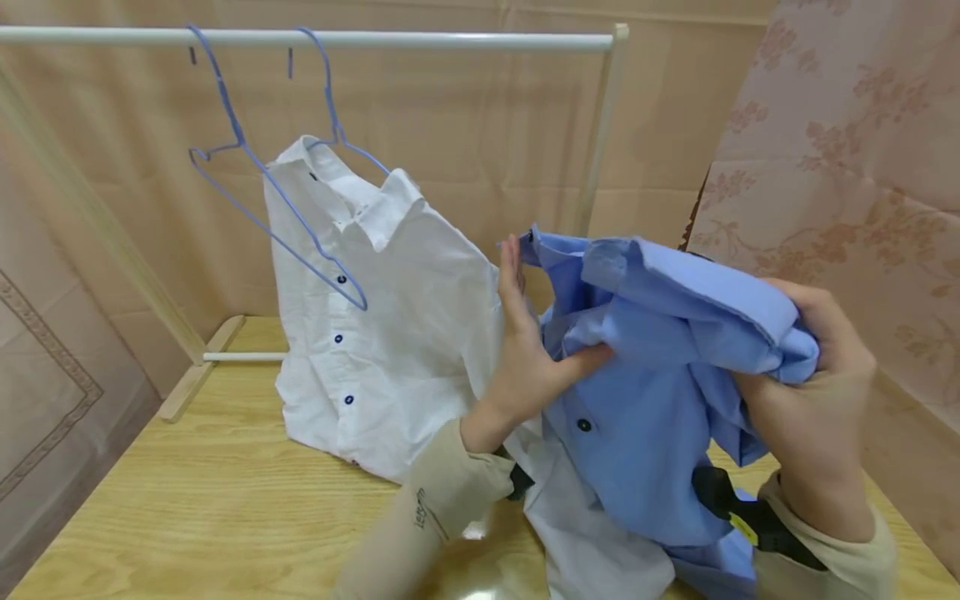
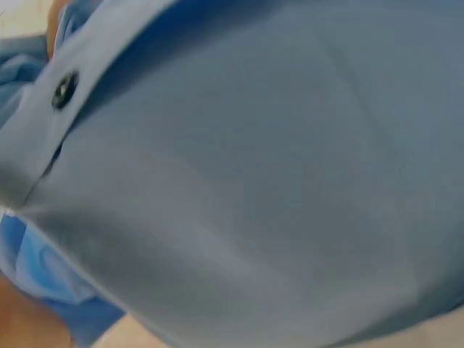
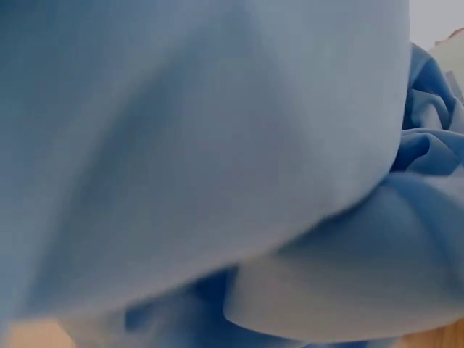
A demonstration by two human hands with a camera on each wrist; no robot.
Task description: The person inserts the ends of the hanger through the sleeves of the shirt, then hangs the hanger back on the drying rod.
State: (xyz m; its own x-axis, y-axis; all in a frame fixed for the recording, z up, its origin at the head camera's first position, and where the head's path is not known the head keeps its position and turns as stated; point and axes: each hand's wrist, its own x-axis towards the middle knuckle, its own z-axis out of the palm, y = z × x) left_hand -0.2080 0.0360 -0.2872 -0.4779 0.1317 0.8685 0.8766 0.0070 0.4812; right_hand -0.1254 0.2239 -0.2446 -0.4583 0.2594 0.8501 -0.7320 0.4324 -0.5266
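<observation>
In the head view a blue button shirt (image 1: pixel 637 417) is held up at the right, its collar folded over and its body hanging toward the table. My right hand (image 1: pixel 817 392) grips the bunched collar and shoulder cloth from the right. The left hand (image 1: pixel 532 358) is at the shirt's left side, fingers straight up beside the collar end and thumb spread across the front cloth. Blue cloth with a dark button (image 2: pixel 64 90) fills most of the left wrist view. Folds of the same shirt crowd the right wrist view, hiding the right fingers there.
A white rack rail (image 1: pixel 450 40) spans the back. On it hang an empty blue wire hanger (image 1: pixel 285 200) and a second hanger (image 1: pixel 327 83) inside a white shirt (image 1: pixel 420 308). White cloth (image 1: pixel 592 533) lies below the blue shirt on the wooden table (image 1: pixel 187 500).
</observation>
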